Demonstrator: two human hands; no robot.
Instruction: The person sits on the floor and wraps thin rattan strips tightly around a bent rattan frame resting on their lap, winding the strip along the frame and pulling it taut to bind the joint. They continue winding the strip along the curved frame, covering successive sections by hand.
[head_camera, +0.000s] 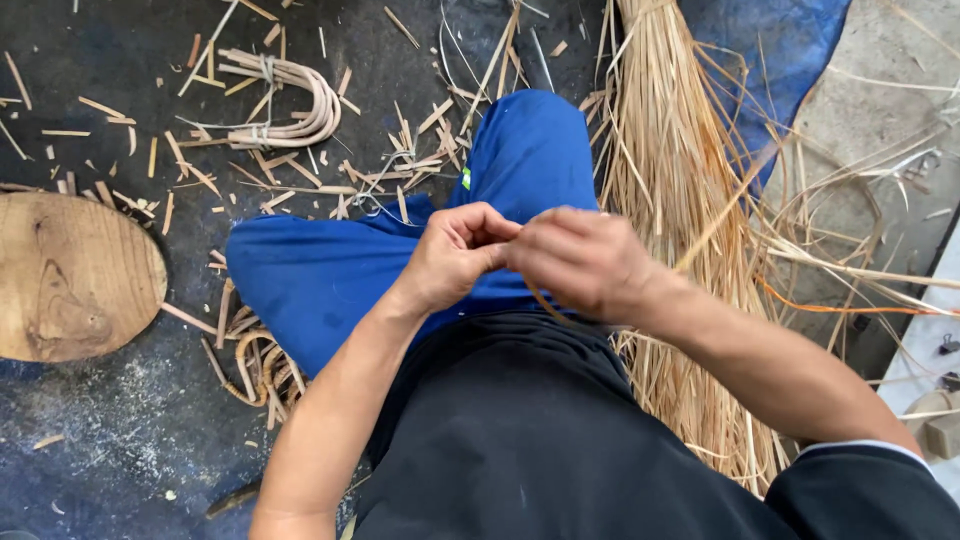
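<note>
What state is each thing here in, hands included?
Left hand: closed, pinching a strip.
Right hand: closed on the same thin strip.
Bundle of cane strips: loose, lying on the floor.
Bent cane loop: tied, lying flat.
Wooden slab: flat, untouched.

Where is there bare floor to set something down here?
The dark floor below the round wooden board, left of the blue trouser leg, is fairly bare. Crowded: offcuts around the bent cane bundle, and the strip bundle right of both hands.

Open dark floor left of hands; wooden disc, bent cane bundle and strip pile block elsewhere.
</note>
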